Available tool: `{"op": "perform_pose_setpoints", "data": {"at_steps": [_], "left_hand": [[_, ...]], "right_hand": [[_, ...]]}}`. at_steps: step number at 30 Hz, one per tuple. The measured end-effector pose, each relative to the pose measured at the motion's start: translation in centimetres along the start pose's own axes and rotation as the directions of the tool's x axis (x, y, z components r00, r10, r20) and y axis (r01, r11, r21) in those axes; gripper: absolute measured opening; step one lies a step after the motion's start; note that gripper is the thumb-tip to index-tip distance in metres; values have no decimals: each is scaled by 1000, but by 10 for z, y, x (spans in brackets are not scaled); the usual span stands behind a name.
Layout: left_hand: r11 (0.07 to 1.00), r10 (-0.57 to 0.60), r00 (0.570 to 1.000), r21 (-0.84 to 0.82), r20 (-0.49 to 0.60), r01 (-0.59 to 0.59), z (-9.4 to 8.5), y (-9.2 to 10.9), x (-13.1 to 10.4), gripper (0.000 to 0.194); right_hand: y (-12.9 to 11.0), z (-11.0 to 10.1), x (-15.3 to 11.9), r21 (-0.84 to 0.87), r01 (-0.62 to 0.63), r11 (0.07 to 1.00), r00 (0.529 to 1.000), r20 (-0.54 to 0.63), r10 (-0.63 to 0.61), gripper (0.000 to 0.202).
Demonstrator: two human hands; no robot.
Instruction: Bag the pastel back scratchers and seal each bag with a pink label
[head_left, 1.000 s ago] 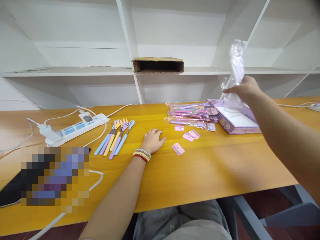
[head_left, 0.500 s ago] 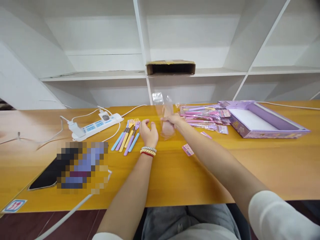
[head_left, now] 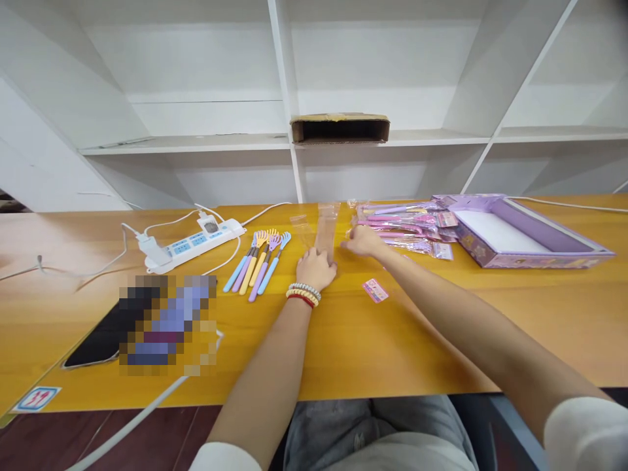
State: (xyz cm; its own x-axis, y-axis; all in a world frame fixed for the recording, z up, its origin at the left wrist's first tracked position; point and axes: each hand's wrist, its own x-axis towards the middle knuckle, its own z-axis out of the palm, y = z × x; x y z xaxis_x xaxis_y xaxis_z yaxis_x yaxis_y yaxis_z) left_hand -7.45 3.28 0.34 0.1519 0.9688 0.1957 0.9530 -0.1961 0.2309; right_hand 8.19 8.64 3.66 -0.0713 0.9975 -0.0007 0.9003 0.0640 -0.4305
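My left hand rests over the near end of a clear plastic bag, its fingers bent and closed on the film; another clear bag lies just left of it. To the right, my right hand is low over the table with fingers drawn together, beside the left ends of the bagged pink and purple pieces. What its fingertips hold, if anything, is hidden. Several back scratchers with blue, purple and yellow handles and claw-like heads lie left of my left hand. A small pink printed card lies nearer me.
An open purple box stands at the right. A white power strip with plugs and cables is at the left, behind a black phone and a blurred-out item. White shelves with a cardboard box rise behind the table.
The clear bag went from my right hand, where it was held up, down onto the table. My left hand moved right onto it, and my right hand shifted right toward the bagged pieces.
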Motion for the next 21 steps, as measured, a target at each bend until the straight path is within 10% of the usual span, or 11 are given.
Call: {"op": "perform_pose_setpoints", "data": {"at_steps": [6,12,17,21], "left_hand": [[992,93,995,80,32,-95,0,-7,3,34],[992,119,992,47,-46,-117,-1,-9,9,37],[985,-156,942,29,-298,173,-20,-23,13,38],[900,-385,886,109,-258,423,-35,-52,13,32]], "right_hand": [[64,-20,-46,-80,115,990,990,-74,-121,31],[102,-13,-73,5,209,978,862,-472,-182,21],[118,-16,-74,101,261,960,833,-527,-171,20],[116,-13,-75,140,258,956,868,-468,-166,18]]}}
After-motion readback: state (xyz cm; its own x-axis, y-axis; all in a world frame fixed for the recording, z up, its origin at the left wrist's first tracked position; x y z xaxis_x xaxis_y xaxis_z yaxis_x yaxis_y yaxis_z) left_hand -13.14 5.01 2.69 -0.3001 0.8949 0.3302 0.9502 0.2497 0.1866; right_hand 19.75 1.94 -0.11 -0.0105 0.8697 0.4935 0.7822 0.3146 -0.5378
